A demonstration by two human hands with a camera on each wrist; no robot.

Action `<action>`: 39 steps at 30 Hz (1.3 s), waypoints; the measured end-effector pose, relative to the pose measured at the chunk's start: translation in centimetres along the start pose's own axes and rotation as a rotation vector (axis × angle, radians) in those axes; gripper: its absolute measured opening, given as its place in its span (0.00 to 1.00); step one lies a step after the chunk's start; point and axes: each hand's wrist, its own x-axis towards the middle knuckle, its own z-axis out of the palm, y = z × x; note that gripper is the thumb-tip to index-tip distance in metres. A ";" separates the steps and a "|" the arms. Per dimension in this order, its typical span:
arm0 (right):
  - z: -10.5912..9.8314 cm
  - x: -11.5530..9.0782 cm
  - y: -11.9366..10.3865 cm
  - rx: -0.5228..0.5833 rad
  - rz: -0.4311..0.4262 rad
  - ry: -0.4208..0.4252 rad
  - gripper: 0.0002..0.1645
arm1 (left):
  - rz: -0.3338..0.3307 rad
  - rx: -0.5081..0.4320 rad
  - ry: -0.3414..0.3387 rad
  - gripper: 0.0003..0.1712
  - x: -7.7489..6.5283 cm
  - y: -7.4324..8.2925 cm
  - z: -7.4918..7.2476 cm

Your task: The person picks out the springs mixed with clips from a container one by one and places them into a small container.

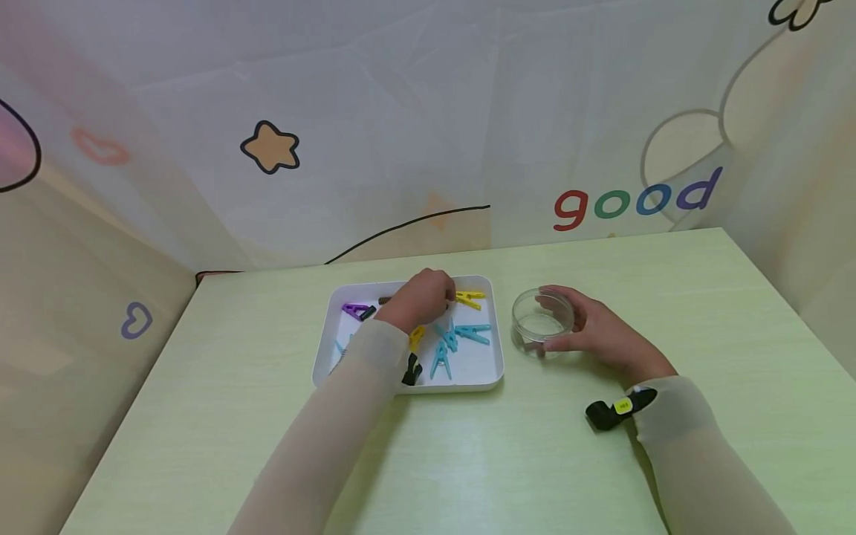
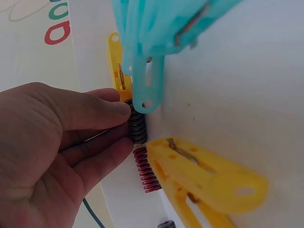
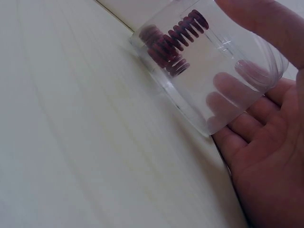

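One dark coil spring [image 2: 138, 127], likely light and stiff, I'm pinching by its coils, left hand [image 1: 420, 299] near the tray's [image 1: 461, 387] far edge, right hand [image 1: 602, 331] gripping a clear dish [image 1: 542, 318].

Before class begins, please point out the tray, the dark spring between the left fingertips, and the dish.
Tray [image 1: 473, 365]: head view, bare patch of its bottom.
Dark spring [image 2: 138, 127]: left wrist view, middle of its coils.
Dish [image 3: 202, 67]: right wrist view, its clear wall.
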 end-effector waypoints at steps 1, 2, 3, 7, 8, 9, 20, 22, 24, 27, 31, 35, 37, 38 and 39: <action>0.0 0.0 0.0 0.000 0.000 0.000 0.57 | 0.003 0.010 0.002 0.16 0.0 0.0 0.0; 0.0 0.0 0.0 0.000 -0.002 0.000 0.57 | 0.006 0.019 0.002 0.16 0.0 0.0 0.0; 0.0 0.0 0.0 0.001 -0.002 0.000 0.56 | 0.006 0.022 0.001 0.16 0.0 0.0 0.0; 0.0 0.0 0.0 0.001 -0.006 -0.001 0.56 | 0.003 0.032 -0.003 0.17 -0.1 0.1 0.1; 0.0 -0.1 0.0 0.000 -0.010 -0.003 0.56 | 0.001 0.030 -0.004 0.17 -0.1 0.1 0.1; 0.0 -0.1 -0.1 -0.002 -0.011 -0.002 0.56 | 0.000 0.029 -0.005 0.17 -0.1 0.1 0.1; 0.0 0.0 0.0 -0.005 -0.009 -0.003 0.56 | 0.037 0.060 0.002 0.16 -0.3 0.0 0.1; 0.0 0.1 0.1 -0.003 -0.008 -0.003 0.56 | 0.035 0.060 0.001 0.16 -0.4 -0.1 0.1; 0.0 0.0 0.1 -0.002 -0.013 -0.003 0.56 | 0.031 0.058 0.000 0.16 -0.4 -0.1 0.2; 0.1 0.0 0.0 -0.002 -0.015 -0.001 0.56 | 0.026 0.053 0.000 0.16 -0.4 -0.2 0.3; 0.1 -0.1 -0.1 -0.007 -0.019 -0.001 0.55 | 0.025 0.050 -0.002 0.16 -0.3 -0.3 0.4; 0.1 0.0 -0.1 -0.001 -0.013 0.000 0.56 | 0.031 0.052 -0.003 0.16 -0.2 -0.3 0.4; 0.1 -0.1 -0.1 0.002 -0.011 0.001 0.56 | 0.037 0.055 -0.002 0.16 -0.1 -0.3 0.4; 0.1 -0.1 0.0 0.005 -0.013 0.000 0.56 | 0.040 0.057 0.000 0.17 -0.1 -0.3 0.4; 0.1 -0.1 0.0 0.006 -0.015 -0.001 0.55 | 0.042 0.059 0.000 0.17 -0.1 -0.3 0.4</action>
